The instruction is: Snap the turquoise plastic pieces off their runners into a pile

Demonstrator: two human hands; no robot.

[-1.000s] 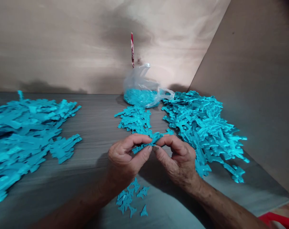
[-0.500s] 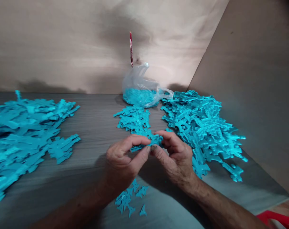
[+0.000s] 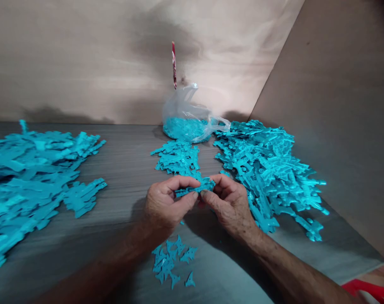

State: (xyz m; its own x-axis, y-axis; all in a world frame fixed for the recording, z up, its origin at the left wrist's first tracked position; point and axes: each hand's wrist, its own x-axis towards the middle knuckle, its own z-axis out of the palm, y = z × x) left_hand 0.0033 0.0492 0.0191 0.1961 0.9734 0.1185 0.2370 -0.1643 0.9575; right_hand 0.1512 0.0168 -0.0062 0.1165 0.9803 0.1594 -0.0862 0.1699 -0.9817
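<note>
Between both hands is a flat turquoise plastic piece [image 3: 206,184] with a jagged outline. My left hand [image 3: 170,200] pinches its left side between thumb and fingers. My right hand [image 3: 230,200] grips the right end the same way, the thumbs almost meeting in front. Parts of the piece are hidden by the fingers. Below the hands lie several small pointed turquoise bits [image 3: 166,264] on the grey table [image 3: 125,185]. Just beyond the hands spreads a small heap of similar turquoise pieces [image 3: 179,158].
A clear plastic bag [image 3: 187,109] holding turquoise pieces stands at the back. To the right rises a large heap of turquoise pieces [image 3: 268,164], to the left another broad pile [image 3: 30,177]. A red object [image 3: 369,291] shows at lower right. Panels wall the back and right.
Both hands have drawn slightly closer together around the turquoise piece, still gripping it. A tiny turquoise bit now shows just below the left hand.
</note>
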